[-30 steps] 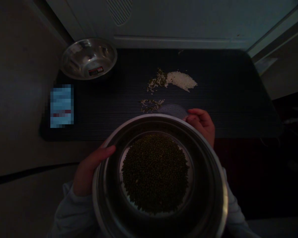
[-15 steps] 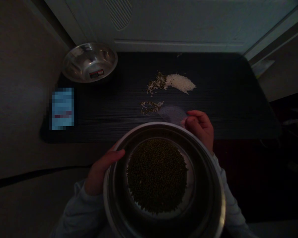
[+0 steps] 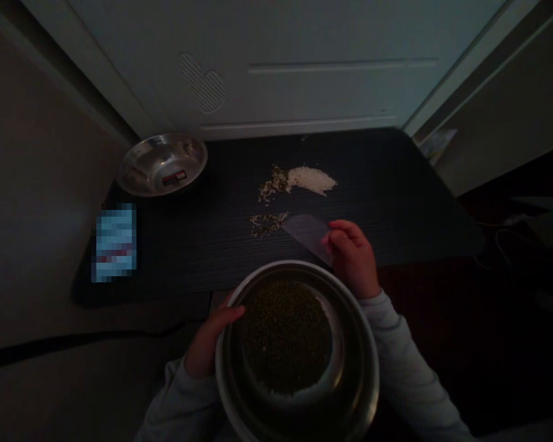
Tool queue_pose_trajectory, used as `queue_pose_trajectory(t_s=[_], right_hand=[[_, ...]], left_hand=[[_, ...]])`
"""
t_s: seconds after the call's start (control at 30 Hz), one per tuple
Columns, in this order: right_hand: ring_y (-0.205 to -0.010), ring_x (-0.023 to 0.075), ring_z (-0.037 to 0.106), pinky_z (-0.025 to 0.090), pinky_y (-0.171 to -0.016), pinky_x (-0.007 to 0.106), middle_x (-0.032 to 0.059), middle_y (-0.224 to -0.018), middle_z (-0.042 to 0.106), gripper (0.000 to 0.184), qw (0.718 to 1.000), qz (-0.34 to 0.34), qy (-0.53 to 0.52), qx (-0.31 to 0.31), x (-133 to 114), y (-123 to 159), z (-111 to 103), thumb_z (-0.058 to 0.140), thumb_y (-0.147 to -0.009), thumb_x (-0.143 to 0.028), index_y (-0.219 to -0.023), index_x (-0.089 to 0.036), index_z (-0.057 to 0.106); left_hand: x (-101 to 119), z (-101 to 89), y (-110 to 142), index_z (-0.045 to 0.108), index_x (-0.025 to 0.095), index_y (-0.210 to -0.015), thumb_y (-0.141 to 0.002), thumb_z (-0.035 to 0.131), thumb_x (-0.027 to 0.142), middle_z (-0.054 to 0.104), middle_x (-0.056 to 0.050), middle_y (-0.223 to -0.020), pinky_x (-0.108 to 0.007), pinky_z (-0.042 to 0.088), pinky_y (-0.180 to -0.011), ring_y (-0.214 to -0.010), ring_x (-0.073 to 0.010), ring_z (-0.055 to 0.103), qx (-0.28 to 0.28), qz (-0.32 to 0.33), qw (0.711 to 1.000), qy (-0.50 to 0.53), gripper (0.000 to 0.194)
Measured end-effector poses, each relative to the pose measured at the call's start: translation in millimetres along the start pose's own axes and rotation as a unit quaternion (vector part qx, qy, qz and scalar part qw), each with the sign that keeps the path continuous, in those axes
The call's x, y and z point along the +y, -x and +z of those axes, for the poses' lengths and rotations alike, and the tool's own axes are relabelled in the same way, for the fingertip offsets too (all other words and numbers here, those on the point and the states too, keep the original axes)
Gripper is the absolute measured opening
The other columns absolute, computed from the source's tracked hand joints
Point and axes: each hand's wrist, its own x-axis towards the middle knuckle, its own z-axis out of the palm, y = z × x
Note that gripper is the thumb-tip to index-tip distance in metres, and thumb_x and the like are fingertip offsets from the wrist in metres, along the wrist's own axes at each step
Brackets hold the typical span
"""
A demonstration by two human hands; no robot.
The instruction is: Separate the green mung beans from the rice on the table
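Note:
My left hand (image 3: 212, 337) is closed on the left rim of a metal bowl (image 3: 366, 344), thumb over the edge. Green beans, probably mung beans (image 3: 286, 331), cover the bowl's bottom. My right hand (image 3: 352, 255) pinches a thin, translucent plastic sheet (image 3: 306, 232) just beyond the bowl's far rim. The sheet's left edge lies close to a small patch of mixed beans and white grains (image 3: 267, 224) on the dark table (image 3: 203, 239). Farther back is a pile of white rice (image 3: 312, 180) with mixed green beans and rice (image 3: 275, 182) at its left end.
A second metal bowl (image 3: 191, 156) with a label inside stands at the table's back left. A pixelated light-blue item (image 3: 115, 242) lies at the left edge. A white door panel (image 3: 304, 92) rises directly behind the table. Cables (image 3: 502, 245) show at the right.
The view has tilted upward and shifted, showing more of the door. The bowl of beans sits lower in view, and the right hand and sheet now appear clear of its rim.

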Motion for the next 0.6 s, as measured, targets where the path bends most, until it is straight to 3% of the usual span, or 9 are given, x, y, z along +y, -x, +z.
queue_pose_trajectory(t_s=[0.23,0.43,0.6], right_hand=[[-0.052,0.0073,0.044,0.036,-0.056,0.023,-0.0067,-0.06,0.058,0.013,1.0,-0.008,-0.016,-0.001,6,-3,-1,0.058,-0.071,-0.023,-0.084,-0.021,0.057],[-0.052,0.0074,0.045,0.036,-0.056,0.023,-0.0068,-0.06,0.058,0.017,1.0,-0.014,-0.022,0.0,9,-6,1,0.059,-0.067,-0.024,-0.084,-0.02,0.057],[-0.049,0.0068,0.042,0.032,-0.051,0.022,-0.0068,-0.057,0.057,0.018,0.998,-0.014,-0.046,0.028,6,-12,6,0.057,-0.062,-0.024,-0.079,-0.019,0.055]], left_hand=[[8,-5.0,8,0.069,0.027,-0.059,-0.057,0.068,0.026,0.068,-0.003,-0.056,-0.043,0.041,-0.092,-0.098,-0.0336,0.061,0.049,0.066,0.995,-0.048,0.003],[0,-18.5,16,0.073,0.026,-0.082,-0.057,0.068,0.024,0.075,-0.003,-0.086,-0.04,0.042,-0.093,-0.106,-0.0313,0.058,0.06,0.114,0.99,-0.065,0.025],[-15,-23.5,22,0.071,0.022,-0.094,-0.056,0.07,0.022,0.075,-0.003,-0.088,-0.04,0.044,-0.091,-0.103,-0.0323,0.06,0.066,0.127,0.988,-0.056,0.037]])
